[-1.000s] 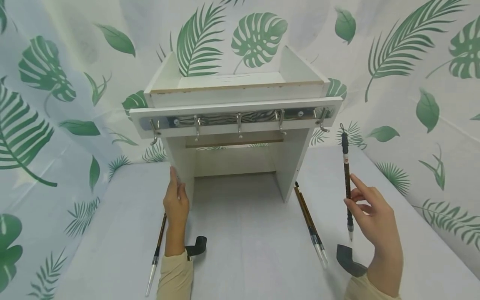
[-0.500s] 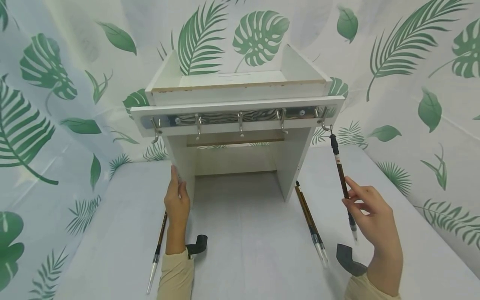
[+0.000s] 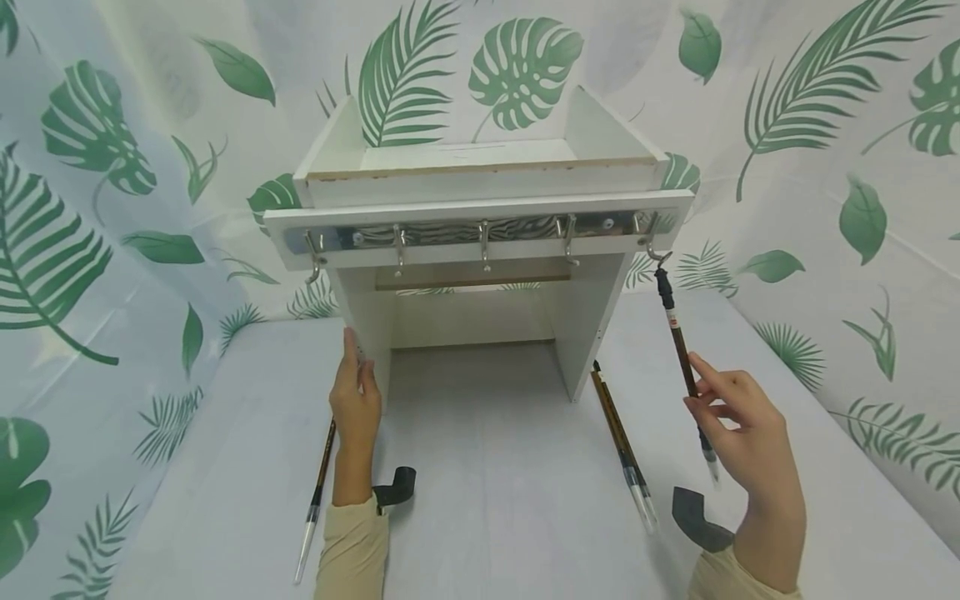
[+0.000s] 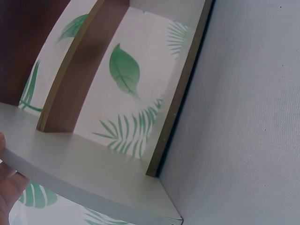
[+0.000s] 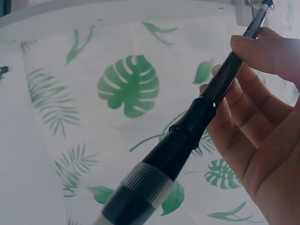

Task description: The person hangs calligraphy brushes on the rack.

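My right hand (image 3: 750, 442) pinches a dark calligraphy brush (image 3: 681, 350) between thumb and fingertips. The brush slants, its clear-capped tip low and its hanging loop (image 3: 664, 259) overlapping the end of the rightmost metal hook (image 3: 654, 242). In the right wrist view, the black ferrule end of the brush (image 5: 159, 154) crosses below the fingers. At the left side of a white shelf unit (image 3: 480, 190), my left hand (image 3: 356, 408) holds the front edge of a side panel, thumb at the edge and fingers along the outer face. The left wrist view looks inside the unit (image 4: 103, 164).
Several hooks line a metal strip (image 3: 450, 233) on the unit's front board. A pair of brushes (image 3: 622, 450) lies by the right panel, another brush (image 3: 318, 500) beside my left forearm. White cloth (image 3: 487, 500) covers the table; leaf-print fabric (image 3: 810, 167) hangs behind.
The brush has moved left and tilted, bringing its loop from beside the unit to the rightmost hook. My left hand keeps its place at the panel.
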A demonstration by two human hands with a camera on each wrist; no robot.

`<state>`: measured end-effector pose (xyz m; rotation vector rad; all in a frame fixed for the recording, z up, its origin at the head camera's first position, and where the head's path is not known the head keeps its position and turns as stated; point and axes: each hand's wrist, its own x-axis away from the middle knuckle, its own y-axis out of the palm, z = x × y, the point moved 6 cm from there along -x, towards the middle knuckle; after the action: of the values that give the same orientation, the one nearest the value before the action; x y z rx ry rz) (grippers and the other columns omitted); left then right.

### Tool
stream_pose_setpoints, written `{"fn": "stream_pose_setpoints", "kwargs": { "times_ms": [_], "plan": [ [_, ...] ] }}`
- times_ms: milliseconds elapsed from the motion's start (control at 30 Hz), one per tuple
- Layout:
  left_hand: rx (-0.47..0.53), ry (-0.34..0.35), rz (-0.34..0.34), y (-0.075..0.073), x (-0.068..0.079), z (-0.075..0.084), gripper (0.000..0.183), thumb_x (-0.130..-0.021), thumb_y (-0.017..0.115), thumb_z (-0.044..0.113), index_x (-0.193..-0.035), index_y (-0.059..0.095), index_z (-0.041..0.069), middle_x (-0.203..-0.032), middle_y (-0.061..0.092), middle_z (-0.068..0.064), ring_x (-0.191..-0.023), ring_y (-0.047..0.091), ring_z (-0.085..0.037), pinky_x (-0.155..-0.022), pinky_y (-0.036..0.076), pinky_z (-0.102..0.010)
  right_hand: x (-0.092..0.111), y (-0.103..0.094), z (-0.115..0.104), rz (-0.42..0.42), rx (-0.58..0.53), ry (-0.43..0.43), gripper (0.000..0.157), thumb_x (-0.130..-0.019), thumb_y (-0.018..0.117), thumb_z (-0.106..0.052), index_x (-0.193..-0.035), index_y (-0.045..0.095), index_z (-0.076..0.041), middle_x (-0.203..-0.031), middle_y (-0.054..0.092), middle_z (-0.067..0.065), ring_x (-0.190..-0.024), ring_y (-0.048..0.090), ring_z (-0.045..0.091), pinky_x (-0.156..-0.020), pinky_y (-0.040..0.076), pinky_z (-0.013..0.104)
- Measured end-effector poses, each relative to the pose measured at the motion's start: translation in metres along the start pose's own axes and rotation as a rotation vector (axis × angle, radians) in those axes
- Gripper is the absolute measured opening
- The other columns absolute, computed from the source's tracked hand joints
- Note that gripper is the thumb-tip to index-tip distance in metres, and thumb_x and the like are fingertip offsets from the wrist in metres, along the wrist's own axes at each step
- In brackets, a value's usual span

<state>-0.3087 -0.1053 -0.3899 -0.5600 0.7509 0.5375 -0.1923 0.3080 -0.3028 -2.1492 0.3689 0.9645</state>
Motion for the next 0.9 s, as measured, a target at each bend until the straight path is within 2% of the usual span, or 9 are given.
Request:
{"fn": "stream_pose_setpoints", "kwargs": {
  "times_ms": [67, 133, 333, 500, 700, 900],
  "plan": [
    [-0.004, 0.001, 0.000, 0.000, 0.000, 0.000, 0.049, -0.091, 0.050, 0.000, -0.137, 0.037, 0.000, -0.122, 0.054, -0.027, -0.109, 0.055, -0.039, -0.087, 0.048, -0.049, -0.001, 0.001, -0.001, 0.000, 0.011, 0.003, 0.067, -0.059, 0.062, 0.031, -0.120, 0.057, 0.004, -0.082, 0.050, 0.013, -0.084, 0.045, -0.011, -0.076, 0.040, -0.002],
    [0.000, 0.001, 0.000, 0.000, 0.000, -0.001, 0.049, -0.090, 0.050, 0.000, -0.137, 0.037, 0.000, -0.121, 0.054, -0.027, -0.109, 0.055, -0.039, -0.087, 0.048, -0.048, -0.001, 0.002, -0.002, 0.000, 0.018, 0.002, 0.069, -0.058, 0.062, 0.032, -0.120, 0.057, 0.003, -0.082, 0.050, 0.014, -0.083, 0.044, -0.012, -0.076, 0.040, -0.002],
    [0.008, 0.026, 0.001, 0.000, 0.000, -0.001, 0.048, -0.090, 0.051, 0.000, -0.137, 0.037, -0.001, -0.119, 0.054, -0.027, -0.106, 0.057, -0.039, -0.086, 0.049, -0.047, -0.001, 0.004, -0.002, -0.005, 0.030, -0.005, 0.068, -0.058, 0.063, 0.030, -0.120, 0.057, 0.003, -0.081, 0.050, 0.012, -0.082, 0.045, -0.015, -0.073, 0.039, -0.003],
    [0.006, 0.035, -0.001, 0.000, 0.000, -0.001, 0.049, -0.091, 0.050, 0.000, -0.138, 0.037, 0.000, -0.119, 0.055, -0.027, -0.104, 0.058, -0.038, -0.085, 0.050, -0.046, 0.000, 0.006, 0.001, -0.014, 0.039, 0.024, 0.068, -0.059, 0.064, 0.028, -0.121, 0.057, 0.001, -0.081, 0.050, 0.010, -0.081, 0.045, -0.015, -0.072, 0.038, -0.003],
    [0.006, 0.013, -0.009, 0.000, -0.001, -0.001, 0.049, -0.091, 0.050, 0.001, -0.138, 0.036, 0.001, -0.124, 0.053, -0.025, -0.109, 0.055, -0.038, -0.089, 0.048, -0.046, 0.001, 0.009, 0.006, -0.017, 0.024, 0.050, 0.067, -0.059, 0.065, 0.028, -0.120, 0.058, 0.001, -0.080, 0.050, 0.007, -0.080, 0.046, -0.014, -0.070, 0.038, -0.004],
    [0.010, -0.022, -0.022, 0.000, -0.001, -0.003, 0.049, -0.091, 0.050, 0.001, -0.138, 0.036, 0.002, -0.128, 0.050, -0.023, -0.114, 0.052, -0.037, -0.092, 0.046, -0.045, 0.001, 0.013, 0.011, -0.036, -0.007, 0.075, 0.067, -0.059, 0.065, 0.028, -0.121, 0.057, 0.001, -0.082, 0.051, -0.002, -0.080, 0.048, -0.014, -0.069, 0.039, -0.003]
  ]
}}
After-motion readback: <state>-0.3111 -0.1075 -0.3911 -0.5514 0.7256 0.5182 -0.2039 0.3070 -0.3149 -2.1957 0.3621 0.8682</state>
